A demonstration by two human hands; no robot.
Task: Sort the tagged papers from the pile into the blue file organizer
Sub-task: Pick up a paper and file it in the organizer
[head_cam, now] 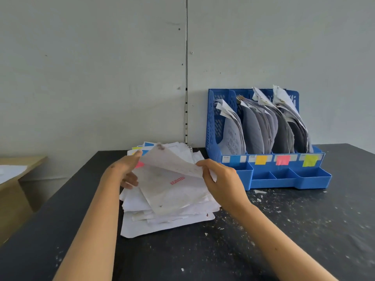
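Note:
A messy pile of white papers (162, 218) lies on the black table, left of the blue file organizer (269, 175). Its top sheet (172, 187), stamped "REJECTED" in red, is curled upward at its far end. My left hand (126, 169) holds that sheet's left edge, where a pink tag (139, 164) shows. My right hand (221, 183) pinches the lifted right edge. The organizer's slots hold leaning papers and carry a blue label (234, 159), an orange label (261, 160), a pink label (283, 160) and a yellow-green label (309, 160).
The black table (284, 230) is flecked with white paper scraps, mostly in front of the organizer. A wooden desk (14, 179) with a white sheet stands lower at the far left. A grey wall closes the back.

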